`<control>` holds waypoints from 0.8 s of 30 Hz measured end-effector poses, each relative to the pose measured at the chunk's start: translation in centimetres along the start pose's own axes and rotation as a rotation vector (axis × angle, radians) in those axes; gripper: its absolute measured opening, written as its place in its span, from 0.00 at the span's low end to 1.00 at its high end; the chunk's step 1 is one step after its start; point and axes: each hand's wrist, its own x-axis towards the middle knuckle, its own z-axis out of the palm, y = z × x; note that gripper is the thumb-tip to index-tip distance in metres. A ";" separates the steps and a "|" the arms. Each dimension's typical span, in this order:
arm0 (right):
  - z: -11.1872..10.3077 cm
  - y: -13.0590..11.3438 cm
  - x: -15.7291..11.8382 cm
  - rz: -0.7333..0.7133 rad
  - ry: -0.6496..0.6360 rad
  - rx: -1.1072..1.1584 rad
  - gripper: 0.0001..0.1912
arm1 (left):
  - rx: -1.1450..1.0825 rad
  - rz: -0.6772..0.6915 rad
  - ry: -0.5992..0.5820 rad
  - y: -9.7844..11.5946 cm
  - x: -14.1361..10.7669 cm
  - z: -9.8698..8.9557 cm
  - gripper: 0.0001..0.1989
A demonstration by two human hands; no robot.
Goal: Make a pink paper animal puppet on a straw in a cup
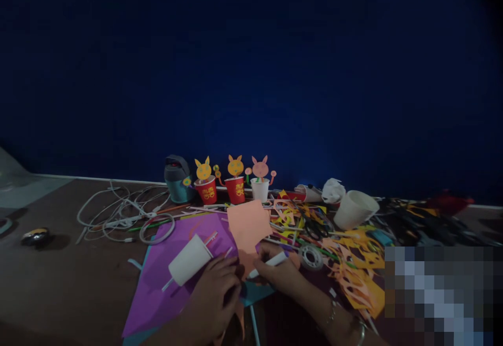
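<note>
A white marker pen [271, 265] is gripped in my right hand [281, 272], its tip end low over a sheet of peach paper [249, 225]. My left hand [216, 291] has its fingers bent together at the lower left edge of that paper and appears to hold it; the fingertips are partly hidden. Just left of this hand, a white paper cup [190, 259] lies tilted on a purple sheet [157, 283], with a thin stick passing through it. Some teal paper [257, 293] shows below my hands.
Behind stand two red cups [236, 191] and a white cup [260, 190] with paper animal heads, beside a teal speaker-like object [178, 181]. Tape [311, 257], paper scraps [357, 262] and a large cup [356, 210] lie right; cables [118, 212] and a mouse [35, 237] left.
</note>
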 end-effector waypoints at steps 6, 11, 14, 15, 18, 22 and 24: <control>-0.1 0.2 0.0 -0.020 0.000 -0.065 0.09 | 0.015 0.007 0.019 -0.3 -0.1 0.1 0.09; -0.3 1.3 0.2 -0.033 -0.008 -0.058 0.08 | -0.007 0.002 0.014 -0.1 0.0 0.0 0.09; -0.2 1.8 0.4 -0.024 -0.001 -0.066 0.08 | -0.040 -0.018 0.024 0.0 0.0 -0.1 0.09; -0.2 1.9 0.4 -0.023 0.000 -0.068 0.08 | -0.054 -0.040 0.022 0.0 -0.1 -0.1 0.08; -0.1 1.8 0.4 -0.024 0.007 -0.072 0.08 | -0.103 -0.140 0.014 -0.2 -0.3 -0.1 0.08; -0.1 1.0 0.1 -0.008 0.011 -0.092 0.09 | -0.116 -0.209 0.009 -0.6 -0.4 0.1 0.09; -0.1 0.6 0.0 -0.013 0.005 -0.093 0.09 | -0.098 -0.199 -0.001 -0.9 -0.2 0.3 0.10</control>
